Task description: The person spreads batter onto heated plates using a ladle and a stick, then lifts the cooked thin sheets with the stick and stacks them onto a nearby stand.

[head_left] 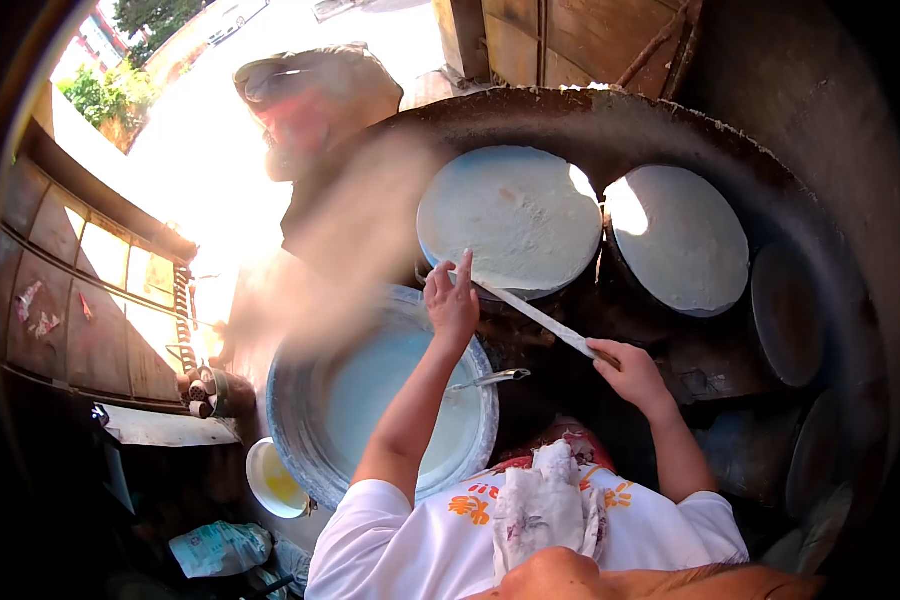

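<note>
My right hand (632, 376) grips the handle end of a long flat wooden spatula (545, 322). Its far end meets the near left edge of a thin pale pancake (510, 215) that covers a round griddle. By that same edge is my left hand (452, 303), index finger stretched out and the other fingers partly bent, with nothing seen in it. Below my left forearm stands a big metal basin (288, 400) of milky batter (355, 395). A ladle handle (500, 377) sticks out over its right side.
A second pancake (682, 240) lies on the griddle to the right. Farther right are bare dark pans (785, 315). A curved metal wall (530, 97) rings the back. A yellowish tub (278, 480) and a plastic bag (220, 550) sit lower left. Steam blurs the left.
</note>
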### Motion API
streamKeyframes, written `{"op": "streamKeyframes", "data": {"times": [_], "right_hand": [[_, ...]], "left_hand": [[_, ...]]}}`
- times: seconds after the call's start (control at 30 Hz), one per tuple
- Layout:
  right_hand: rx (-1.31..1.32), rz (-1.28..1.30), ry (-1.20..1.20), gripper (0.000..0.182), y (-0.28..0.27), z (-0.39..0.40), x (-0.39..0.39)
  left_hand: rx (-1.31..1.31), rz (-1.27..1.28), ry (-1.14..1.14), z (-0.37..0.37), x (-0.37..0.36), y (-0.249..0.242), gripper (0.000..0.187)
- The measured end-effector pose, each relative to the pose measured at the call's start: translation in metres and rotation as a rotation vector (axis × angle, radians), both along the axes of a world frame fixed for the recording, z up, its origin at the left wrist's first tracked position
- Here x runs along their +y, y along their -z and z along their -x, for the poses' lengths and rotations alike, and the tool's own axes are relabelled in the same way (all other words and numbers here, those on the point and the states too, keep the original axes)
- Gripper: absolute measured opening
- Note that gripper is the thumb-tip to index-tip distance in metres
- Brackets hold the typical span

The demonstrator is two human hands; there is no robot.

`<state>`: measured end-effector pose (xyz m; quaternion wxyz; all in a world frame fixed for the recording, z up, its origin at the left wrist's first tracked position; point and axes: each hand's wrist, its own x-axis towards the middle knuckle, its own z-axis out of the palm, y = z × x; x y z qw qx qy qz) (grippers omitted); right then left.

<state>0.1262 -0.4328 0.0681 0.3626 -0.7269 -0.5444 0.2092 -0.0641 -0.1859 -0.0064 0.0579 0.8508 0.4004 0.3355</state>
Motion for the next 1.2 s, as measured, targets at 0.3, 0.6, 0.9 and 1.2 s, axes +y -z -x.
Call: {"op": "streamKeyframes", "data": {"times": [0.3, 0.6, 0.9, 1.2], "right_hand": [[1.079, 0.302, 0.300, 0.037, -0.009, -0.139, -0.101], [1.203, 0.177, 0.454, 0.035, 0.012, -0.130, -0.102], [1.176, 0.058, 0.535, 0.040, 0.004, -0.116, -0.072], [0.797, 0.057, 0.379, 0.028, 0.038, -0.167, 0.144]], "left_hand": [[0.113, -0.011, 0.523, -0.060, 0.041, 0.014, 0.023], [-0.115, 0.029, 0.535, -0.071, 0.059, -0.022, 0.009], [-0.189, 0.075, 0.510, -0.085, 0.083, -0.072, 0.012], [-0.370, -0.117, 0.239, -0.067, 0.062, -0.068, 0.013]]}}
